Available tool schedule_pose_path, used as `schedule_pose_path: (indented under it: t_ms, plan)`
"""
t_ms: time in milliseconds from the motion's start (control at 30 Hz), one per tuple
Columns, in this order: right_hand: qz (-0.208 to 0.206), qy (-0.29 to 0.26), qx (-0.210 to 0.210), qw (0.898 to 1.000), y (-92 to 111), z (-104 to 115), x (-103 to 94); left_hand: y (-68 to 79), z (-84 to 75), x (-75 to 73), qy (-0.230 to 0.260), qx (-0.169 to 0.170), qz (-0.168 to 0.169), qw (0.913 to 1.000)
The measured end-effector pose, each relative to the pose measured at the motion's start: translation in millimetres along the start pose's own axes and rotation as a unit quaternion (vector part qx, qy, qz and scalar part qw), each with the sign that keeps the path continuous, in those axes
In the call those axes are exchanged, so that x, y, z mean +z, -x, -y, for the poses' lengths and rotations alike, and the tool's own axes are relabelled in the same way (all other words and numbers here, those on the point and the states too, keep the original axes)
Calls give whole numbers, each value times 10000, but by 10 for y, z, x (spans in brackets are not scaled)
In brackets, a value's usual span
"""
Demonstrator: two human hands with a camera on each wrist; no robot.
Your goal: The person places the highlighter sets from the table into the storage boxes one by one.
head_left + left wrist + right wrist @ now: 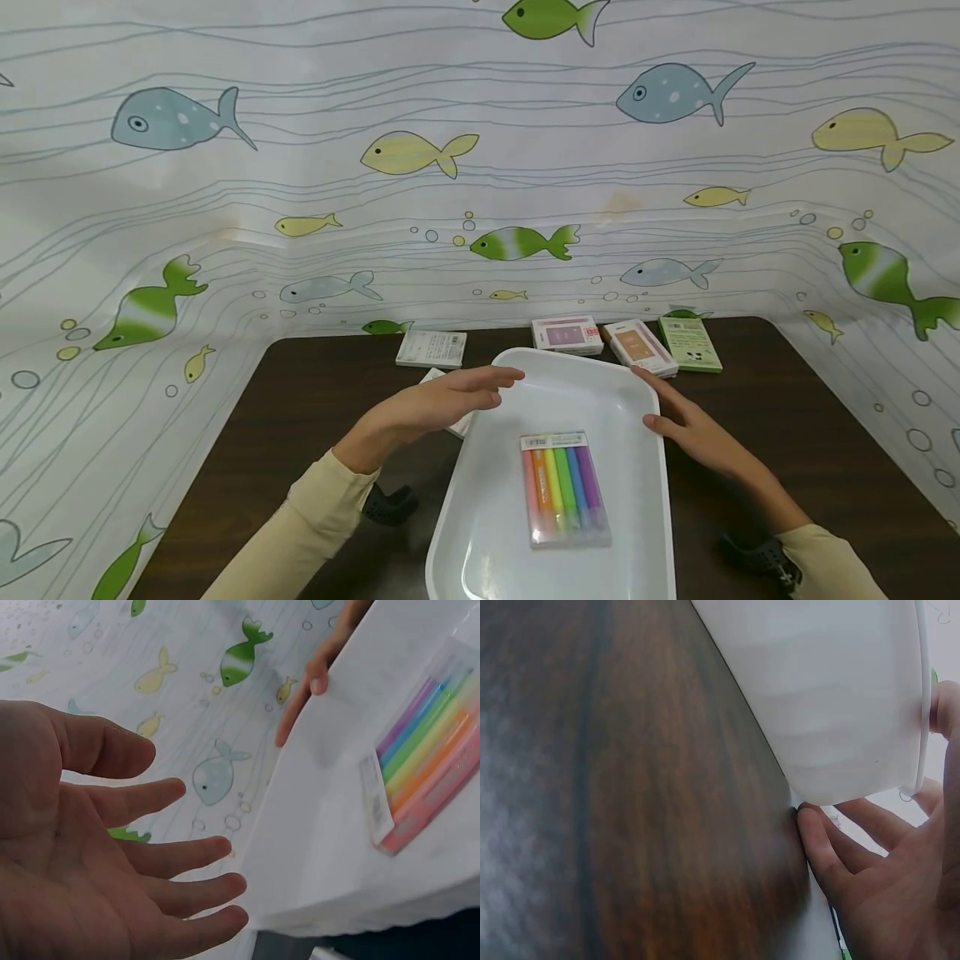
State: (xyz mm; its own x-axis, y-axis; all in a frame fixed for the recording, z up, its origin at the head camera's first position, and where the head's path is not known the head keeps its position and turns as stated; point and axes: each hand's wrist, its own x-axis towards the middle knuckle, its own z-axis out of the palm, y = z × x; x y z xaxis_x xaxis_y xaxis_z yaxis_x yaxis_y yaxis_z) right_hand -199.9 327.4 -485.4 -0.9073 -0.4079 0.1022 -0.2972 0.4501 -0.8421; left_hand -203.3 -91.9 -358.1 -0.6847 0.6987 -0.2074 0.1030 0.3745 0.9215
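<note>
A white tray [630, 500] lies on the dark wooden table, with a clear pack of rainbow-coloured markers [564, 490] flat inside it. My left hand [431, 407] hovers by the tray's far left corner, fingers extended and nothing in its grasp. In the left wrist view its palm [82, 862] shows, with the fingers spread. At the far right corner, my right hand [697, 429] touches the tray, thumb near the rim and fingers stretched along the outer wall. The right wrist view shows those fingers [829, 851] low against the tray's outside.
Behind the tray lie small boxes: a white one [431, 348], a purple-fronted one [566, 335], an orange-brown one [641, 347] and a green one [690, 343]. Another box [461, 427] is partly hidden by my left hand and the tray. Fish-patterned sheeting [480, 200] surrounds the table.
</note>
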Motion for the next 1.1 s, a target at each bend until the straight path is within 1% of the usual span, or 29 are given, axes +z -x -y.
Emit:
schedule_pose_path:
  t_ms: [67, 233, 533, 700, 867, 1000, 1100]
  plan:
    - [-10, 25, -12, 10000, -3, 7, 7, 29, 24, -40, 0, 2, -85, 10000]
    - [-24, 63, 9, 10000, 4, 35, 13, 70, 107, -113, 96, 80, -137, 9998]
    - [-22, 113, 58, 9999, -2, 34, 13, 136, 236, -180, 120, -61, -460, 9989]
    - [-35, 125, 78, 9999, -14, 24, -3, 150, 331, -221, 108, -216, -682, 9974]
    - [-38, 125, 58, 9999, -13, 18, -15, 141, 440, -256, -35, -332, -867, 9957]
    - [-13, 108, 66, 9999, -7, 12, -4, 151, 552, -292, -177, -603, -1187, 9909]
    - [-1, 115, 44, 9999, -5, 8, 1, 157, 610, -326, -288, -737, -1384, 9872]
